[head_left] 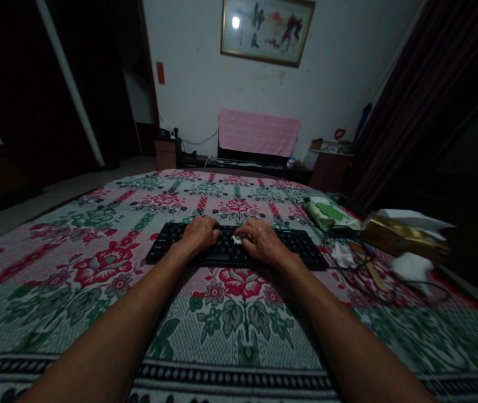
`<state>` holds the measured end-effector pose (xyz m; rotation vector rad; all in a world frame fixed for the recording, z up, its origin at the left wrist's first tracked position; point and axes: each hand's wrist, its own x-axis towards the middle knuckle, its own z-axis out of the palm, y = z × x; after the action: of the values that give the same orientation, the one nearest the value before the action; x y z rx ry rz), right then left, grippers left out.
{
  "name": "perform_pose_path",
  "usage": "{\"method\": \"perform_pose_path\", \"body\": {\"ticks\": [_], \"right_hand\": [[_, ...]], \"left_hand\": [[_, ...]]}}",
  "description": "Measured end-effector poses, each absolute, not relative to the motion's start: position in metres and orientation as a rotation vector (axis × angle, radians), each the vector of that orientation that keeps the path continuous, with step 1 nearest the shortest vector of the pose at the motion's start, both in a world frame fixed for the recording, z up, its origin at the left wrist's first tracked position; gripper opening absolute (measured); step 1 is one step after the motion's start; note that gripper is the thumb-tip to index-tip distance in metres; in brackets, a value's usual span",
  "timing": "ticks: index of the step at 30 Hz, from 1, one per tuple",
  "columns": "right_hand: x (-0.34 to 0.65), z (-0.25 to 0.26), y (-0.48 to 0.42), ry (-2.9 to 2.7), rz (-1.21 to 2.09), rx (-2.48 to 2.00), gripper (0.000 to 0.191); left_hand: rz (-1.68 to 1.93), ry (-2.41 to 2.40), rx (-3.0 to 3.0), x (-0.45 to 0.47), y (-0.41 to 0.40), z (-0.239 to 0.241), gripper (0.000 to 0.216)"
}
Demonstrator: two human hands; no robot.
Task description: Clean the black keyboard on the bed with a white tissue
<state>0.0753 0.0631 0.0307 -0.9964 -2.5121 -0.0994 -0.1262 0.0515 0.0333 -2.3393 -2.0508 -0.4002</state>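
A black computer keyboard [222, 257] lies flat on a flowered bedspread in front of me, its long side across my view. My left hand [199, 232] rests over its left-middle part with fingers curled down onto it near the far edge. My right hand [259, 240] is bent over the right-middle part. A small crumpled white tissue [236, 239] shows at the fingertips of my right hand, against the keys. The keys under both palms are hidden.
On the right lie a green tissue pack [331, 214], a gold box [404, 235], crumpled white tissues [343, 254], a dark cable [384, 299] and a thin tan stick-like tool [375, 276]. A pink towel [259, 133] covers a screen by the far wall.
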Motion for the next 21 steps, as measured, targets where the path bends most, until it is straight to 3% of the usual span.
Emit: {"method": "perform_pose_path", "body": {"ticks": [5, 12, 21], "right_hand": [[0.078, 0.038, 0.060, -2.484, -0.129, -1.113, 0.019], [0.068, 0.033, 0.055, -2.524, -0.057, -0.856, 0.022], [0.097, 0.036, 0.066, -2.518, -0.006, -0.902, 0.020]], "left_hand": [[-0.411, -2.076, -2.338, -0.127, 0.053, 0.033, 0.036], [-0.371, -2.064, -2.330, -0.127, 0.053, 0.034, 0.035], [-0.383, -2.078, -2.325, -0.126, 0.054, 0.034, 0.036]]}}
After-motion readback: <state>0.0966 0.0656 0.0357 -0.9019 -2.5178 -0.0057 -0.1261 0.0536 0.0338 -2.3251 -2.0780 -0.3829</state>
